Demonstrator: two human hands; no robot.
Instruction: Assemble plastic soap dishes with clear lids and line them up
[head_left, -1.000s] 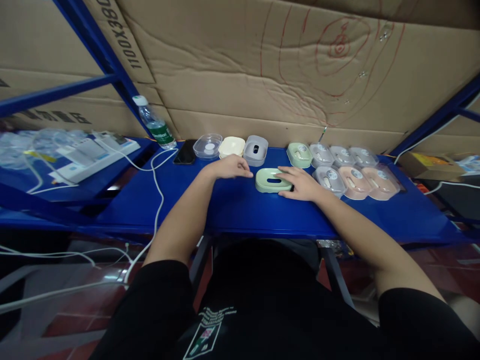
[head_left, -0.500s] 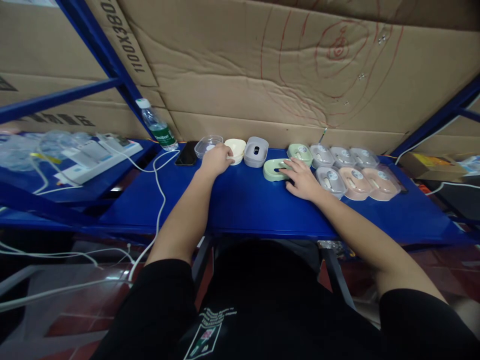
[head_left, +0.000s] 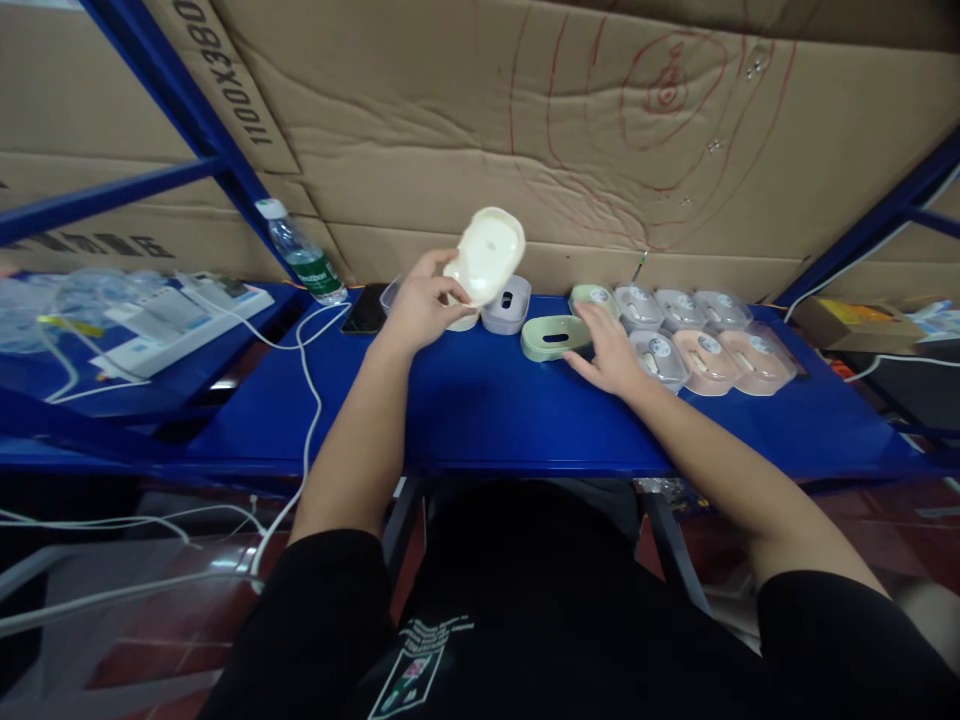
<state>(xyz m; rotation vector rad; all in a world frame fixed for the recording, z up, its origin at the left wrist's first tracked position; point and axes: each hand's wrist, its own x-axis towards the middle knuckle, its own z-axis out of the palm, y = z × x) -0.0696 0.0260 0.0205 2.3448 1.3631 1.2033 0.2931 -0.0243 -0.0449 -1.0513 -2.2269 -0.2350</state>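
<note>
My left hand (head_left: 429, 302) pinches the lower edge of a cream oval plastic tray (head_left: 491, 252), held up and tilted above the table. Beneath it, another cream piece (head_left: 463, 322) stays on the table, mostly covered by the hand and tray. A grey-lilac slotted container (head_left: 511, 305) sits just to the right. My right hand (head_left: 609, 352) has its fingers spread beside a green slotted container (head_left: 553, 340), holding nothing. Whether its fingertips touch a second green piece (head_left: 595, 298) behind is unclear. A clear container (head_left: 388, 296) is largely hidden behind my left hand.
Several grey and peach lidded containers (head_left: 703, 362) stand in rows at the right of the blue table (head_left: 480, 420). At the left are a phone (head_left: 366, 310), a water bottle (head_left: 307, 258) and a white cable (head_left: 309, 400). Cardboard (head_left: 420, 130) rises behind.
My left hand has lifted the cream tray off the stack, up and to the right. My right hand has come off the green slotted container and moved slightly right.
</note>
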